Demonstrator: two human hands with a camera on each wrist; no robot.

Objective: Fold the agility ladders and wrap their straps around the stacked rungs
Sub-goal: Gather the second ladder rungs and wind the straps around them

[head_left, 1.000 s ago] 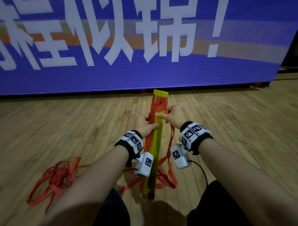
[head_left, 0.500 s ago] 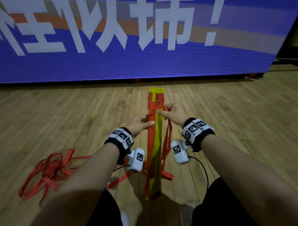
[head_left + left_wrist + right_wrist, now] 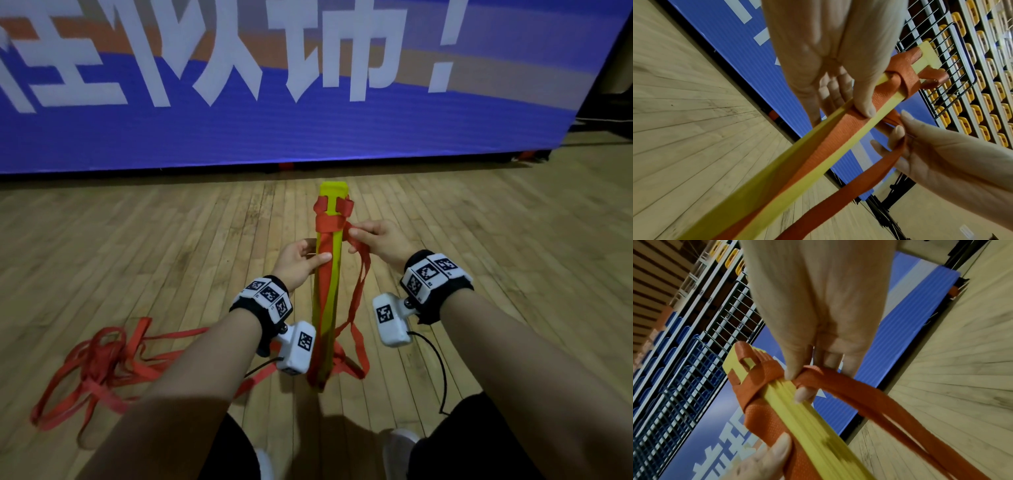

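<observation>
A stack of yellow ladder rungs (image 3: 334, 277) stands tilted away from me, its near end on the wood floor. An orange strap (image 3: 329, 223) is wound around its far end and runs down its face. My left hand (image 3: 301, 262) grips the stack from the left, thumb pressing the strap (image 3: 842, 128) flat on the rungs (image 3: 777, 183). My right hand (image 3: 375, 240) pinches the loose strap (image 3: 818, 374) just right of the rungs (image 3: 803, 410), near the wrap. From there the strap hangs down in loops (image 3: 358, 305).
A tangle of loose orange strap (image 3: 99, 363) lies on the floor at the left. A large blue banner with white characters (image 3: 274, 85) stands across the back. My knees and shoes (image 3: 399, 448) are at the bottom edge.
The stack has tilted up a little and the wrap at its far end now shows a crossed turn. My right hand has moved right and pulled the loose strap out sideways.
</observation>
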